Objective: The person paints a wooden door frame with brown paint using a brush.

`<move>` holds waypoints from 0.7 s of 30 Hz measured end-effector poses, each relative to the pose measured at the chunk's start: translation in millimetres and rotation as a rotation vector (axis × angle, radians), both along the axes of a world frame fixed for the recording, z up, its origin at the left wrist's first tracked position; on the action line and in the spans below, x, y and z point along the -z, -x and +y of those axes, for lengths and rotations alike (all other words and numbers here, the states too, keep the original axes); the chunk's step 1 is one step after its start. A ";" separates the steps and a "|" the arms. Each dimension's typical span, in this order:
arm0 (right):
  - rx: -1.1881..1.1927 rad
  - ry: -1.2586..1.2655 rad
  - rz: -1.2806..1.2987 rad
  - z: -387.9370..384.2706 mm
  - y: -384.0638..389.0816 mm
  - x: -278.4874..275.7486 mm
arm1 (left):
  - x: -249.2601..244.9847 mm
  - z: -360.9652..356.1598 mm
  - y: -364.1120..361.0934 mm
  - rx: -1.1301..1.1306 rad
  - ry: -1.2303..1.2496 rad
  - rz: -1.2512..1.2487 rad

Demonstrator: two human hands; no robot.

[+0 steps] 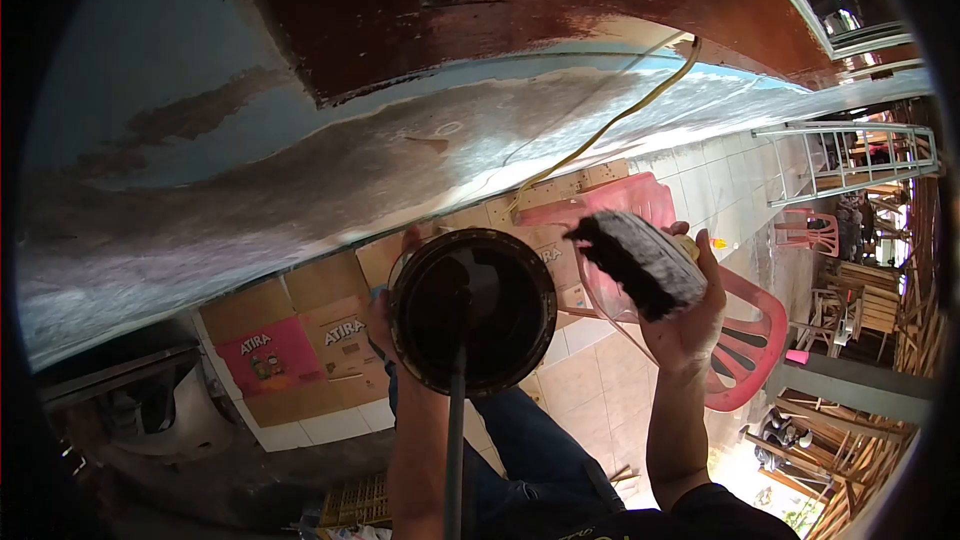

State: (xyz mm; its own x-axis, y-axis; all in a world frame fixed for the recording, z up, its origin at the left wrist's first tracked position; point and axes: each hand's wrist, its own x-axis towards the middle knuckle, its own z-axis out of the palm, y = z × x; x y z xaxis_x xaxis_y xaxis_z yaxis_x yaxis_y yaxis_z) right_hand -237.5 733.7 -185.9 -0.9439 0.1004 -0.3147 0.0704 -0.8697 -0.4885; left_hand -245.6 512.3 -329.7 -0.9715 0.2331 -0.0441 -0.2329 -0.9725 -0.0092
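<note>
A round can (400, 355) of dark liquid, probably paint, is held up in front of me by my left hand (380, 322). Its fingers wrap around the can's side, and the can hides much of them. A grey stick (456, 440) stands in the liquid and leans over the near rim. To the right, my right hand (694, 325) is closed around a wide brush (645, 260). Grey covers the brush's body and its bristle edge is dark and wet-looking. A bit of yellow shows by my fingers. Brush and can are apart.
Ahead rises a blue and grey patchy wall (400, 160) with a dark red-brown wooden panel (500, 10). A yellow cable (610, 125) hangs down it. Flattened cardboard (335, 340) covers tiles along its base. A red plastic chair (745, 340) stands right; farther off is a metal ladder (860, 155).
</note>
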 end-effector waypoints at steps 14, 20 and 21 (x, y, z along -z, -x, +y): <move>0.208 -0.122 0.339 -0.8 40.1 -13.2 | 7.3 -18.2 -15.9 0.024 -0.112 -0.124; 0.199 -0.198 0.403 -5.2 44.6 -14.9 | 2.2 -19.4 -11.6 -0.021 -0.204 -0.011; 0.199 -0.212 0.403 -6.4 45.0 -14.8 | 2.2 -19.5 -11.0 -0.024 -0.202 -0.011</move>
State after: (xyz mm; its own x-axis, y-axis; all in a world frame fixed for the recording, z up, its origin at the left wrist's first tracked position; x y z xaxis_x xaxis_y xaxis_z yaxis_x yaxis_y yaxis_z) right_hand -282.5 727.2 -171.1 -0.9422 0.3133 0.1186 -0.3181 -0.7258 -0.6099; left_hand -234.7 492.8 -331.9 -0.9766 0.2147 -0.0098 -0.2081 -0.9560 -0.2069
